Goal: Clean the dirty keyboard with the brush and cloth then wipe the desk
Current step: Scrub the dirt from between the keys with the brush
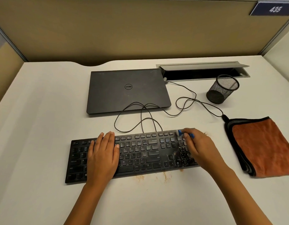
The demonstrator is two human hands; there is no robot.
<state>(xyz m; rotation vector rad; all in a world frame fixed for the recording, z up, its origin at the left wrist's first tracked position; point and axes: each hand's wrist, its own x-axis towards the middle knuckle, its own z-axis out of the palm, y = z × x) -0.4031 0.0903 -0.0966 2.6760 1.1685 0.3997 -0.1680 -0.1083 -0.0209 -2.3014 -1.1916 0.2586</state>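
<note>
White cubicle surface (43,111) carries the dusty black keyboard (140,153) near me. My left hand (103,153) lies flat on its left keys, fingers straight; my right hand (199,146) pinches the small blue brush (180,132) over the far-right keys. I'm mid-brushing, I judge; crumbs remain there, and the folded orange cloth (260,146) waits right.

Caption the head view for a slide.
Left hand steadies dusty keyboard while right hand works blue brush.
</note>
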